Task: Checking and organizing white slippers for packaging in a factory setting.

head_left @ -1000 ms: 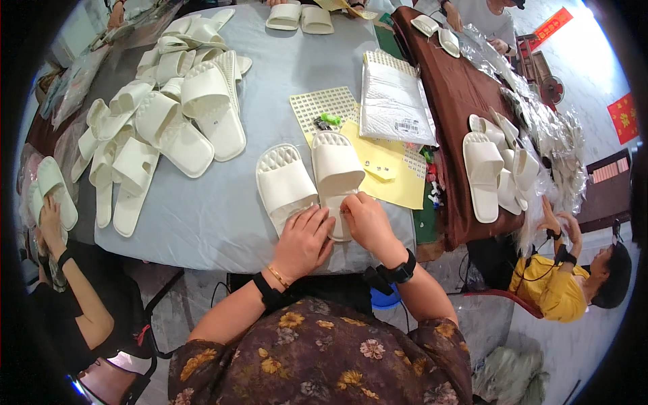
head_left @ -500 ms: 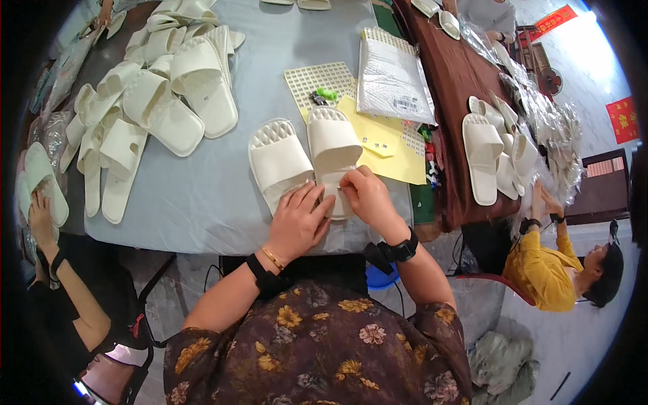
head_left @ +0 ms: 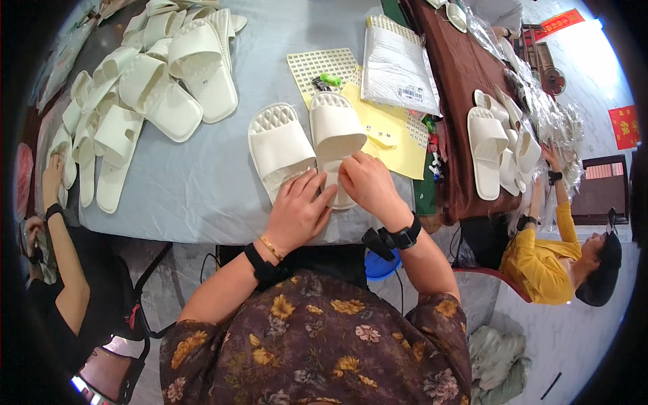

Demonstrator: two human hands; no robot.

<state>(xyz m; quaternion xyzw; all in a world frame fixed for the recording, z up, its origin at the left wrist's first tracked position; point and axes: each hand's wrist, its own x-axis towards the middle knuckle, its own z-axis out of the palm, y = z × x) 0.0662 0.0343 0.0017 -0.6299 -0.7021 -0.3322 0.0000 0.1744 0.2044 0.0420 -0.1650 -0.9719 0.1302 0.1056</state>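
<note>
Two cream slide slippers lie side by side on the grey table (head_left: 202,189) in front of me. The left slipper (head_left: 277,145) has a quilted strap; my left hand (head_left: 297,210) rests on its heel end, fingers bent. The right slipper (head_left: 334,128) lies next to it. My right hand (head_left: 368,183) presses on this slipper's heel, fingertips meeting those of the left hand. Whether something small is pinched between them is hidden. Both wrists wear black bands.
A heap of cream slippers (head_left: 145,88) fills the table's far left. Yellow sheets (head_left: 391,135), a dotted sheet (head_left: 317,64) and a plastic packet (head_left: 398,67) lie beyond. A brown table (head_left: 459,94) holds more slippers. One person sits at left (head_left: 61,270), another at right (head_left: 553,263).
The view has shifted, so the slippers sit higher and closer. My hands stay together on the heel ends of the pair, with only slight finger movement.
</note>
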